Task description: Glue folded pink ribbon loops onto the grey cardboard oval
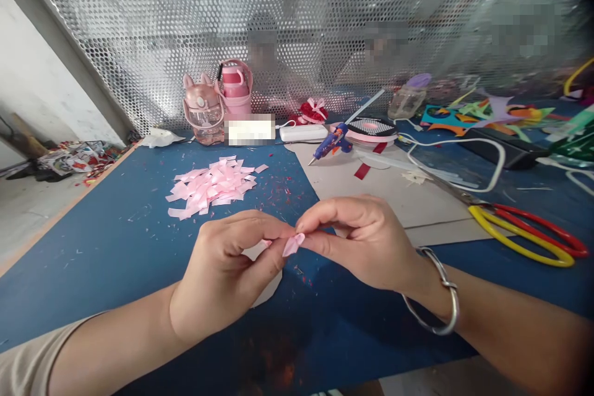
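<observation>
Both my hands meet over the blue table [116,241] near its front edge. My left hand [223,278] and my right hand [362,241] pinch one small folded piece of pink ribbon [293,244] between their fingertips. A white round piece [266,288] shows just under my left hand. A silver bangle [439,297] circles my right wrist. Behind my hands lies a pile of several cut pink ribbon pieces [211,185].
A blue glue gun [331,143] rests on grey cardboard [394,192] beyond my right hand. Scissors with red and yellow handles [524,232] lie at the right. Two pink bottles [218,102] stand at the back by the perforated metal wall, with a white cable [464,148] and coloured paper scraps [487,114].
</observation>
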